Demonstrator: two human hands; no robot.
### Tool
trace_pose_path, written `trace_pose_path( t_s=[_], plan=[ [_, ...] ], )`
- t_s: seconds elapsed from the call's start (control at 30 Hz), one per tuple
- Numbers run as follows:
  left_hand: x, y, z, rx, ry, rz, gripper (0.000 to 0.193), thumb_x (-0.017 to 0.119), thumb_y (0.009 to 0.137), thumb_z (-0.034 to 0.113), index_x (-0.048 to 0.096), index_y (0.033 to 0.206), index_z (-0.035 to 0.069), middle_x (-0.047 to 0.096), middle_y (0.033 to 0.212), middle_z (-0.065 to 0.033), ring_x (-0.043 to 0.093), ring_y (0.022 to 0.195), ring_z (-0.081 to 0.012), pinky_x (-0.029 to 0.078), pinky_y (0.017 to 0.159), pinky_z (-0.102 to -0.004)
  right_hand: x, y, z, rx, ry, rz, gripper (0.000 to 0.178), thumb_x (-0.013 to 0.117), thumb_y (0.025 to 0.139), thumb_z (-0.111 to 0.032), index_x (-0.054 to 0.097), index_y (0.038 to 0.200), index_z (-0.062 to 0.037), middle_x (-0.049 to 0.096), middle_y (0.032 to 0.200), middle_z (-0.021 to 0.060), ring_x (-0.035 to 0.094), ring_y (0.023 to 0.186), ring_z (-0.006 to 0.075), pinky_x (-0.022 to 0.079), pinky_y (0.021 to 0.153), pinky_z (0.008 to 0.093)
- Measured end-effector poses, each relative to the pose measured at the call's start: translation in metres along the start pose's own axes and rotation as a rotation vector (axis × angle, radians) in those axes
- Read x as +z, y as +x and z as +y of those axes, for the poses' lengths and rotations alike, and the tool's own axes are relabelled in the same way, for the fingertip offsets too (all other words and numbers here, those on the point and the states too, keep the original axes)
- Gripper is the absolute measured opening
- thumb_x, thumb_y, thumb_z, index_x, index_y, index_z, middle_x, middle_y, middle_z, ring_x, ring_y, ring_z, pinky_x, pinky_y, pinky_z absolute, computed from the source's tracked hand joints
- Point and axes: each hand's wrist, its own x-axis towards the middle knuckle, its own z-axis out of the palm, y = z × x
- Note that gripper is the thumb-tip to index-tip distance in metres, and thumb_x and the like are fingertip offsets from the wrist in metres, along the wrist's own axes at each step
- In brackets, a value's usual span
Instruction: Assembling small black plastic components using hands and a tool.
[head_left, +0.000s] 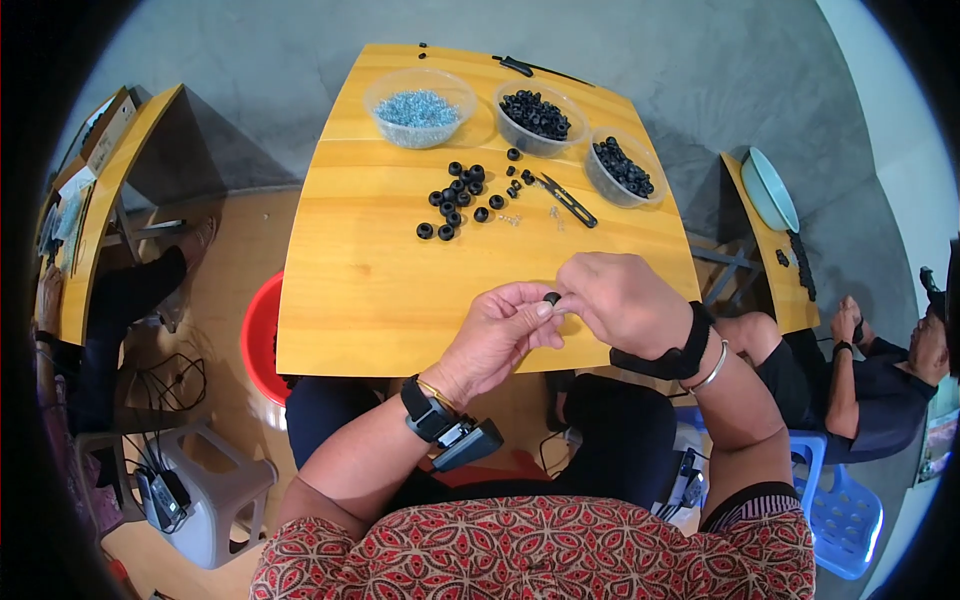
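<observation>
Table of smooth yellow wood, its grain in pale bands, spreads out before the person. Beside its near left corner, lower down, sits a round red basin with a glossy wall. Three see-through round bowls stand toward the far edge: the left bowl holds a glittery heap of tiny pale-blue pieces, while the middle bowl and the right bowl hold black pieces.

Over the near edge the two hands meet. The left hand is turned partly palm up, its thumb and forefinger pinching a bead, the other fingers loosely curled. The right hand comes in from the other side, back upward, wrist bent and fingers folded, its tips drawn together right beside the bead; whether they grip anything, I cannot tell.

Slim dark snips with pointed metal blades lie slantwise near the right bowl. Left of them, round black beads with holes gather in a loose cluster. The pinched black bead, rounded and dark, is between the hands, above the wood.
</observation>
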Motion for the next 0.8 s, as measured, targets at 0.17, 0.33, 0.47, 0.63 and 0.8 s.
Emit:
trace_pose_path(
  t_s=[0.17, 0.33, 0.47, 0.63, 0.8],
  plan=[
    [-0.004, -0.003, 0.003, -0.059, -0.096, -0.116, 0.016, 0.052, 0.085, 0.005, 0.055, 0.1, 0.0, 0.06, 0.087, -0.0084, 0.06, 0.076, -0.0141, 0.052, 0.071, -0.0274, 0.006, -0.009, 0.006, 0.267, 0.425, 0.133, 0.006, 0.053, 0.08, -0.006, 0.049, 0.083, -0.0029, 0.052, 0.072, 0.0075, 0.051, 0.062, 0.0197, 0.041, 0.057, 0.0291],
    [-0.002, -0.001, 0.005, -0.042, -0.277, -0.173, 0.013, 0.051, 0.085, 0.011, 0.055, 0.094, 0.003, 0.055, 0.086, -0.0088, 0.053, 0.079, -0.0152, 0.044, 0.073, -0.0275, 0.037, -0.034, 0.029, 0.544, 1.274, 0.293, 0.013, 0.05, 0.081, -0.003, 0.05, 0.094, -0.0014, 0.052, 0.088, 0.0057, 0.048, 0.071, 0.0125, 0.04, 0.065, 0.0257],
    [-0.008, -0.002, 0.005, -0.043, -0.369, -0.247, 0.014, 0.051, 0.085, 0.011, 0.055, 0.095, 0.003, 0.054, 0.088, -0.01, 0.052, 0.082, -0.0165, 0.044, 0.075, -0.029, 0.042, -0.032, 0.017, 0.582, 1.666, 0.325, 0.02, 0.049, 0.081, -0.003, 0.048, 0.101, 0.002, 0.052, 0.096, 0.0098, 0.047, 0.073, 0.0134, 0.04, 0.067, 0.0262],
    [-0.003, -0.002, 0.004, -0.021, -0.242, -0.101, 0.013, 0.051, 0.085, 0.009, 0.055, 0.096, 0.004, 0.055, 0.087, -0.0086, 0.054, 0.078, -0.0161, 0.046, 0.076, -0.0297, 0.049, -0.033, 0.015, 0.62, 1.887, 0.407, 0.015, 0.047, 0.087, -0.011, 0.048, 0.098, -0.001, 0.052, 0.092, 0.0101, 0.044, 0.067, 0.0114, 0.04, 0.06, 0.0248],
    [-0.004, -0.001, 0.003, -0.011, -0.23, -0.119, 0.013, 0.051, 0.085, 0.009, 0.055, 0.096, 0.004, 0.056, 0.087, -0.0077, 0.054, 0.077, -0.0148, 0.046, 0.075, -0.03, 0.051, -0.037, 0.02, 0.589, 2.116, 0.317, 0.026, 0.04, 0.092, -0.029, 0.048, 0.091, -0.004, 0.045, 0.077, 0.0036, 0.034, 0.054, 0.0067, 0.032, 0.047, 0.0182]
  ],
)
